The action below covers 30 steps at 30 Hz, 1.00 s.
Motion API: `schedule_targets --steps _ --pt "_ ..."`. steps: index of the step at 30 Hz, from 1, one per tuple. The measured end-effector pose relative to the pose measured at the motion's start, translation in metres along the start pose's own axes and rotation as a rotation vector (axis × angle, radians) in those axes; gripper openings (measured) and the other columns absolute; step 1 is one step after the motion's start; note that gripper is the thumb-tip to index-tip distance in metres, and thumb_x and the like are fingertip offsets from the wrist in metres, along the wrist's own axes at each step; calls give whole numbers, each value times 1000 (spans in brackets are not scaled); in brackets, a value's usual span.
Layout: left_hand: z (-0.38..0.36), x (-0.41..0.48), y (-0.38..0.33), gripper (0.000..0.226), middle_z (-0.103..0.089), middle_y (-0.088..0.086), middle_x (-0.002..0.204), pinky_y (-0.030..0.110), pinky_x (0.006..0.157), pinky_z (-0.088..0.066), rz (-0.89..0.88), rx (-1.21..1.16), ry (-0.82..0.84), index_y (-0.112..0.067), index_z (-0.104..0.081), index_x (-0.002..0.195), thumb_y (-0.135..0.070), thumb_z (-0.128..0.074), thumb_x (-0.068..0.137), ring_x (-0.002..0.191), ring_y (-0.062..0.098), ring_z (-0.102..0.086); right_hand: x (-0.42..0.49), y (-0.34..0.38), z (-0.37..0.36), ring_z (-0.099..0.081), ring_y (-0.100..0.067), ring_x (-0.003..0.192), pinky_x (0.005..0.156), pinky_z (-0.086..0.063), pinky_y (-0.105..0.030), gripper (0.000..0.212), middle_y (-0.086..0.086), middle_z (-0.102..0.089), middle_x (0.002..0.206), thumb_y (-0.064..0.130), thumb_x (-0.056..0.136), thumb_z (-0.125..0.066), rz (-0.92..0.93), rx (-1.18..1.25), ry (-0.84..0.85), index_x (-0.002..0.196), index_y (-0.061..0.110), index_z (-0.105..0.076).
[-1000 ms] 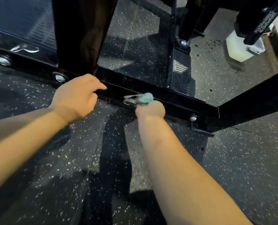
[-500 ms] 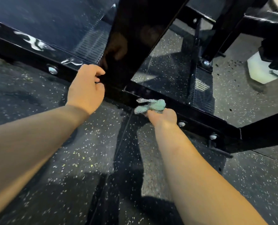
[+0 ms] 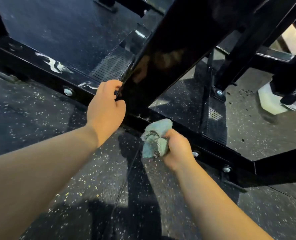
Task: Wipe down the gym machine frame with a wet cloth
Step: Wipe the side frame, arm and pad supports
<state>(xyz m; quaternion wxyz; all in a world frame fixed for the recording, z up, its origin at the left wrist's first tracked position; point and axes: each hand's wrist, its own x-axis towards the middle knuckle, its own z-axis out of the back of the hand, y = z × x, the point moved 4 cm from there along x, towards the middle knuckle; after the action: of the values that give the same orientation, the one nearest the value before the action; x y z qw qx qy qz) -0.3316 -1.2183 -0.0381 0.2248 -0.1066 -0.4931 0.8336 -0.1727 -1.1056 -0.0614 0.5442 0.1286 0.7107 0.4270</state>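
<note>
Head view: left hand (image 3: 105,106) grips frame upright (image 3: 169,58); right hand (image 3: 178,149) clutches bunched cloth (image 3: 154,139) by base rail (image 3: 213,149).

Your scene is dim; the floor (image 3: 40,118) and frame (image 3: 213,144) read near black. Warm light falls from above on your forearms (image 3: 40,170), and their shadows lie on the floor beneath and between them. White glare streaks mark the rail (image 3: 53,64) at left. The glossy post (image 3: 169,58) faintly mirrors your left hand (image 3: 105,104). The cloth (image 3: 154,139) shows its weave clearly. The white object (image 3: 272,103) at right is smeared. Straight bars bow toward the edges.
</note>
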Motion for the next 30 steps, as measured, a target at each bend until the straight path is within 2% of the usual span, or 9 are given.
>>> schedule_targets --steps 3,6,9,14,16,19,21,25,30 --pt "1 2 -1 42 -50 -7 124 32 81 -46 -7 24 -33 -24 -48 126 -8 -45 87 97 14 -54 2 36 30 -62 -14 95 86 -50 -33 42 -1 -62 122 9 94 -42 414 -384 -278 133 20 -52" --pt "-1 -1 -3 44 -48 -5 124 30 78 -43 1 32 -59 -23 -46 127 -7 -46 86 98 15 -53 21 48 4 -43 -7 117 95 -27 -14 50 5 -45 138 7 96 -40 632 -845 -201 144 22 -38" --pt "-2 -3 -4 45 -47 -5 123 33 82 -45 4 32 -50 -23 -46 128 -7 -46 86 102 15 -51 43 34 -36 -40 -23 128 107 -23 -31 45 -3 -46 138 5 91 -42 740 -1248 -130 135 15 -46" --pt "-4 -5 -3 49 -46 -2 128 32 84 -46 -18 43 -49 -22 -44 130 -6 -49 84 107 15 -51 37 2 -60 -44 -32 120 104 -36 -43 49 -15 -49 131 -8 81 -46 928 -1244 -102 129 -2 -48" --pt "-5 -5 -5 48 -46 1 127 29 82 -44 -26 54 -69 -19 -44 129 -5 -51 84 106 16 -52 32 -10 -43 -38 -32 132 114 -28 -47 57 -15 -42 143 -11 81 -44 1004 -1342 40 138 -2 -43" --pt "-4 -5 -6 48 -47 2 127 29 80 -42 -33 68 -68 -18 -45 129 -5 -50 83 106 19 -53 32 1 -15 -30 -33 140 117 -12 -35 61 -15 -34 150 -6 82 -44 1125 -1457 149 142 2 -38" --pt "-2 -7 -6 49 -46 2 129 29 81 -42 -42 70 -54 -18 -43 132 -5 -49 85 109 18 -52 33 10 -24 -27 -30 141 116 -13 -28 57 -12 -31 152 -1 87 -44 1014 -1426 77 144 3 -36" --pt "-1 -10 -8 48 -44 1 130 31 82 -45 -19 37 -15 -17 -41 133 -7 -49 87 109 18 -52 38 3 -54 -40 -29 122 106 -33 -39 45 -15 -44 133 3 88 -45 892 -1365 -104 133 1 -43" --pt "3 -9 -11 47 -42 1 136 32 80 -44 -3 38 34 -17 -40 135 -9 -47 89 110 19 -54 15 6 -25 -20 -18 144 116 -10 -22 55 -2 -24 156 -5 94 -40 913 -1566 234 146 8 -31"
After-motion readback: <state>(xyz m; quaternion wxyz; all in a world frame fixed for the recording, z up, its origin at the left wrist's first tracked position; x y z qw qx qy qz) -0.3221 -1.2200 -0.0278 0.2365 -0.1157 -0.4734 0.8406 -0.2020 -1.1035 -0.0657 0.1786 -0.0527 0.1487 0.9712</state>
